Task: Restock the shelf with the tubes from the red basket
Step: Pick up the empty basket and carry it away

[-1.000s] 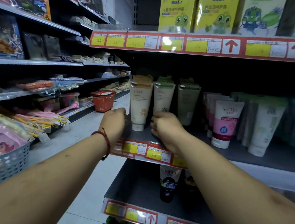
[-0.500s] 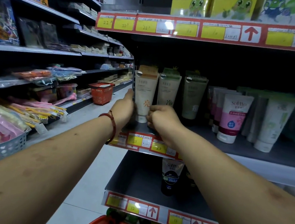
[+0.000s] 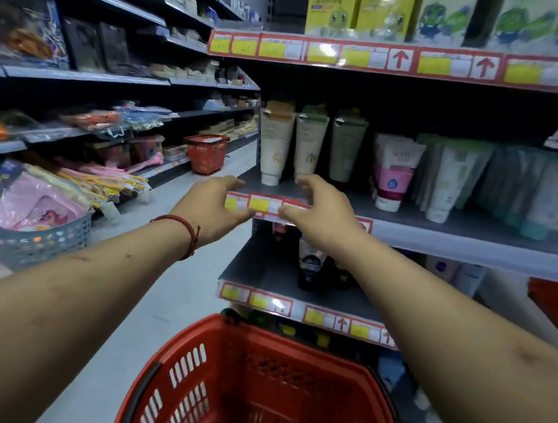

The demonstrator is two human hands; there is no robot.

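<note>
**Hands empty at the shelf lip; basket lies straight below**

Both hands sit at the front lip of the shelf. Your left hand is flat with its fingers extended toward the price strip. Your right hand has its fingers loosely bent. Neither hand holds anything.

1. Locate the supply. The red basket lies below both hands and closer to your body, centred between your forearms. Neither hand is clearly nearer to it. The part of its floor that shows carries no tube; the near end is out of frame, so you cannot tell whether stock is left.
2. Locate the target row. The cream tube, the second tube and the green tube stand cap down with their long axes vertical, just beyond your fingertips. Your left hand is nearer the cream tube and your right hand is nearer the second tube.
3. Judge the next reach as down and back, not forward.

Do not confuse the supply with the far basket on the aisle floor, well apart to your left.
</note>
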